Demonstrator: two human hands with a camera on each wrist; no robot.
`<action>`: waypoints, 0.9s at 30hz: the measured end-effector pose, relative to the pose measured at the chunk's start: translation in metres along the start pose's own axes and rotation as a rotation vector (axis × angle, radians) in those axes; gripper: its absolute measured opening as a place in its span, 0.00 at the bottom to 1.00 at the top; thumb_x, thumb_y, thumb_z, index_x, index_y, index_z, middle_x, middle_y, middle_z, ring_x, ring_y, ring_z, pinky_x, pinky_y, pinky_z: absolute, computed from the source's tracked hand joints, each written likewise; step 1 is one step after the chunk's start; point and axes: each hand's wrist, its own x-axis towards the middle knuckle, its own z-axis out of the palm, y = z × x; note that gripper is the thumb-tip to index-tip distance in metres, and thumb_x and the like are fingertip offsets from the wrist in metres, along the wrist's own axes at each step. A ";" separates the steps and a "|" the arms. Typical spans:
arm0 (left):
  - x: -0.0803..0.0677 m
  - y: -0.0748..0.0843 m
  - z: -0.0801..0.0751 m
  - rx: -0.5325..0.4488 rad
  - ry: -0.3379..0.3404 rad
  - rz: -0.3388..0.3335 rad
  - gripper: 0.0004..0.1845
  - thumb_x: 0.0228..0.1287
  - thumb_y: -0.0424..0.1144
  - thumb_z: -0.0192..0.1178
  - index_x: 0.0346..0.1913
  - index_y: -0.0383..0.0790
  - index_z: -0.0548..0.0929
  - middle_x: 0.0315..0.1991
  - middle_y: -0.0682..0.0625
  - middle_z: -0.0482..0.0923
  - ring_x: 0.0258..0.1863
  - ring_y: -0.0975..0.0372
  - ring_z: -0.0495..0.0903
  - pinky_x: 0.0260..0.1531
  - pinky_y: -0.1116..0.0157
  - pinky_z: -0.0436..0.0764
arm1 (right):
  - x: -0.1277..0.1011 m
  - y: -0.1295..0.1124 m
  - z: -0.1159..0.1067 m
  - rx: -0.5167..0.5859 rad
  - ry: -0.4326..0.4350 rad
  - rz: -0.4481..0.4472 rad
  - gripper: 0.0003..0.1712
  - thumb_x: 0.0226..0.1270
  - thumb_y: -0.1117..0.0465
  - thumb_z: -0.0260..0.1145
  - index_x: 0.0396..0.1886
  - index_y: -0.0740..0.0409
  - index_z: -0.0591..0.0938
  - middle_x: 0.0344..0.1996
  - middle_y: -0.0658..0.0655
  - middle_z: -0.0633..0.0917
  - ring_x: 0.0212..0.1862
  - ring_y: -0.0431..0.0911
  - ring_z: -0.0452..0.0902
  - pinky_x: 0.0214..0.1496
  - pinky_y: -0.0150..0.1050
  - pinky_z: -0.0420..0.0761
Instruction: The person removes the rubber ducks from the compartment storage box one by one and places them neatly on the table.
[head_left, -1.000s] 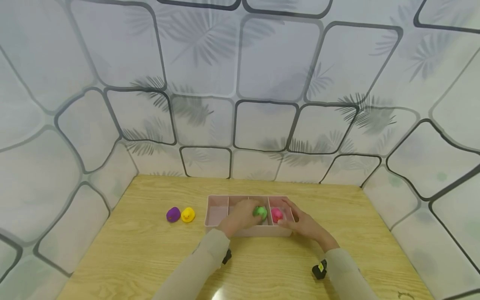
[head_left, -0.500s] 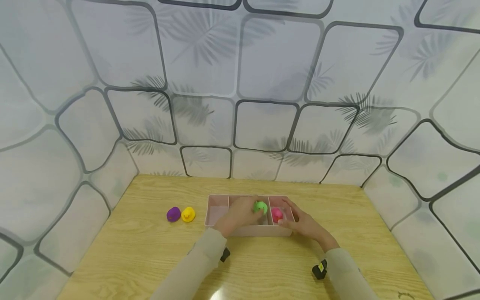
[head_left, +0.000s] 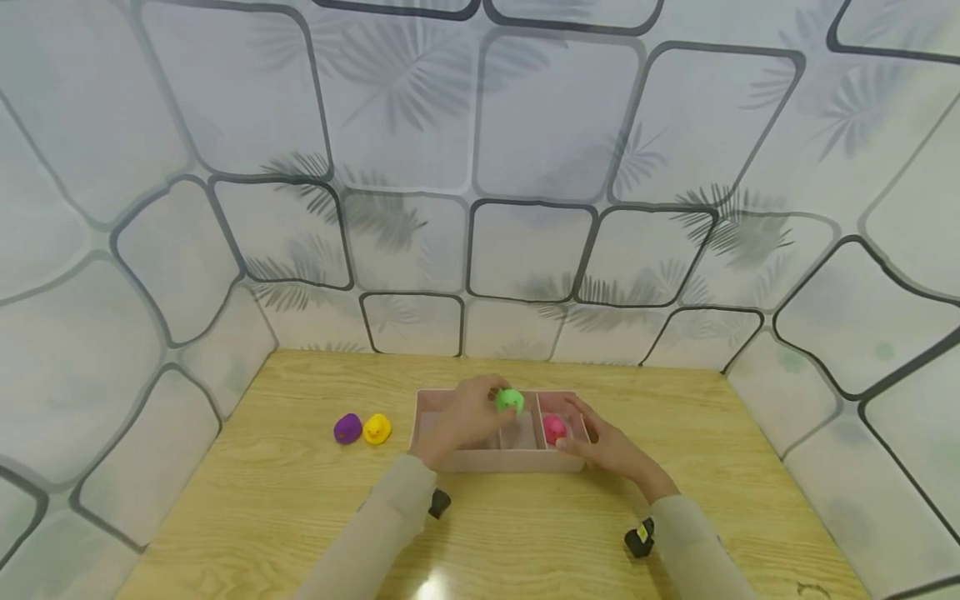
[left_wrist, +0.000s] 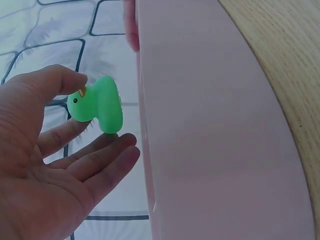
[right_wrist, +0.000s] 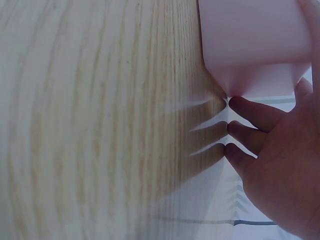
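No brand, label or legible writing on any item in any view. Count: four toy ducks, one each of green, pink, purple and yellow; one pink divided tray (head_left: 480,461); two hands. Left hand (head_left: 465,414) pinches the green duck (head_left: 510,401) between thumb and fingertips; in the left wrist view the thumb sits on the duck's head and the other fingers lie under its base, fairly straight. The green duck is held clear above the tray, over the middle compartments near the far rim. Right hand (head_left: 611,447) rests against the tray's right end, fingers extended and relaxed; the right wrist view shows the fingertips (right_wrist: 245,107) touching the wooden table (head_left: 262,500) just beside the tray's corner, gripping nothing. Pink duck (head_left: 554,428) sits in the rightmost compartment, close to the right hand. Purple duck (head_left: 347,428) and yellow duck (head_left: 377,428) stand on the table left of the tray, touching or nearly touching each other, purple outermost.
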 end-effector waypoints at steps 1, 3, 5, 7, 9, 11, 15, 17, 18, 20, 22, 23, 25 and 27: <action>-0.001 0.000 -0.002 -0.023 0.008 -0.005 0.18 0.67 0.40 0.69 0.56 0.38 0.85 0.55 0.43 0.86 0.53 0.52 0.85 0.53 0.55 0.86 | 0.000 0.000 0.000 -0.013 0.004 0.006 0.54 0.70 0.39 0.71 0.86 0.30 0.51 0.85 0.63 0.54 0.82 0.70 0.52 0.76 0.76 0.60; -0.002 0.000 -0.006 -0.047 0.025 0.001 0.18 0.66 0.39 0.70 0.56 0.37 0.85 0.55 0.42 0.86 0.52 0.52 0.85 0.52 0.56 0.87 | 0.001 -0.001 0.000 -0.031 0.005 0.011 0.54 0.70 0.38 0.71 0.86 0.31 0.51 0.85 0.64 0.56 0.82 0.70 0.54 0.76 0.76 0.60; -0.003 -0.002 -0.009 -0.067 0.045 0.011 0.17 0.65 0.38 0.70 0.55 0.38 0.85 0.54 0.43 0.86 0.50 0.52 0.85 0.50 0.57 0.87 | 0.001 -0.002 -0.001 -0.047 0.008 0.015 0.54 0.69 0.38 0.71 0.86 0.31 0.51 0.84 0.65 0.57 0.82 0.70 0.54 0.77 0.75 0.60; -0.003 -0.004 -0.011 -0.088 0.063 0.019 0.17 0.64 0.38 0.71 0.54 0.38 0.85 0.53 0.43 0.85 0.49 0.53 0.85 0.49 0.58 0.87 | 0.000 -0.002 -0.001 -0.049 0.007 0.012 0.53 0.69 0.37 0.71 0.86 0.31 0.51 0.84 0.64 0.57 0.82 0.70 0.54 0.77 0.75 0.59; -0.004 -0.007 -0.013 -0.107 0.084 0.035 0.17 0.63 0.37 0.71 0.53 0.38 0.86 0.52 0.43 0.85 0.48 0.52 0.85 0.49 0.57 0.88 | 0.000 -0.001 -0.001 -0.039 0.005 0.004 0.53 0.70 0.38 0.70 0.86 0.29 0.51 0.85 0.62 0.56 0.83 0.68 0.53 0.79 0.74 0.58; -0.005 -0.010 -0.014 -0.135 0.095 0.030 0.17 0.63 0.38 0.71 0.53 0.39 0.86 0.52 0.44 0.84 0.48 0.52 0.85 0.50 0.57 0.88 | 0.001 -0.001 -0.001 -0.041 0.006 -0.001 0.52 0.70 0.38 0.70 0.86 0.30 0.52 0.85 0.62 0.56 0.83 0.68 0.53 0.79 0.73 0.58; -0.007 -0.012 -0.017 -0.168 0.114 0.027 0.17 0.63 0.37 0.71 0.54 0.39 0.87 0.52 0.44 0.83 0.49 0.51 0.84 0.51 0.57 0.87 | 0.001 0.001 0.000 -0.045 0.012 -0.009 0.52 0.71 0.38 0.70 0.86 0.30 0.52 0.85 0.63 0.57 0.83 0.68 0.53 0.79 0.73 0.58; -0.009 -0.012 -0.018 -0.171 0.124 0.016 0.17 0.62 0.37 0.70 0.54 0.40 0.87 0.53 0.44 0.82 0.49 0.51 0.85 0.51 0.57 0.88 | 0.000 0.002 0.000 -0.041 0.017 -0.008 0.52 0.71 0.38 0.70 0.86 0.30 0.52 0.84 0.63 0.58 0.83 0.68 0.54 0.79 0.73 0.58; -0.010 -0.013 -0.019 -0.167 0.130 0.009 0.17 0.62 0.37 0.70 0.54 0.40 0.87 0.54 0.44 0.82 0.49 0.51 0.85 0.50 0.57 0.88 | 0.000 0.002 0.000 -0.043 0.015 -0.009 0.52 0.71 0.38 0.70 0.86 0.30 0.52 0.84 0.64 0.58 0.82 0.69 0.54 0.79 0.73 0.58; -0.012 -0.013 -0.020 -0.167 0.140 -0.006 0.18 0.62 0.37 0.70 0.55 0.41 0.88 0.55 0.43 0.82 0.48 0.50 0.86 0.49 0.56 0.88 | 0.000 0.002 0.000 -0.044 0.015 -0.007 0.52 0.71 0.38 0.70 0.86 0.29 0.52 0.84 0.65 0.59 0.82 0.69 0.54 0.78 0.74 0.58; -0.014 -0.015 -0.021 -0.174 0.149 -0.024 0.19 0.62 0.38 0.70 0.56 0.42 0.88 0.56 0.42 0.81 0.48 0.50 0.86 0.48 0.56 0.89 | 0.000 0.002 0.000 -0.039 0.016 0.003 0.52 0.70 0.38 0.70 0.86 0.28 0.52 0.84 0.64 0.59 0.82 0.68 0.54 0.79 0.74 0.58; -0.016 -0.016 -0.022 -0.175 0.154 -0.030 0.19 0.62 0.38 0.71 0.56 0.42 0.87 0.57 0.42 0.81 0.48 0.49 0.87 0.48 0.57 0.89 | 0.000 0.002 0.000 -0.043 0.017 0.007 0.52 0.70 0.37 0.70 0.86 0.28 0.52 0.84 0.64 0.59 0.82 0.68 0.55 0.78 0.74 0.58; -0.018 -0.018 -0.023 -0.188 0.165 -0.035 0.19 0.63 0.38 0.71 0.57 0.42 0.87 0.57 0.41 0.80 0.48 0.49 0.87 0.48 0.57 0.89 | 0.000 0.001 0.000 -0.048 0.023 0.015 0.52 0.69 0.36 0.70 0.85 0.27 0.52 0.83 0.63 0.60 0.82 0.69 0.56 0.78 0.74 0.59; -0.019 -0.021 -0.024 -0.195 0.180 -0.035 0.19 0.63 0.38 0.71 0.57 0.43 0.87 0.57 0.41 0.80 0.47 0.49 0.87 0.48 0.57 0.89 | 0.000 0.000 0.001 -0.047 0.026 0.022 0.53 0.68 0.36 0.71 0.85 0.27 0.53 0.84 0.62 0.60 0.82 0.69 0.57 0.78 0.75 0.59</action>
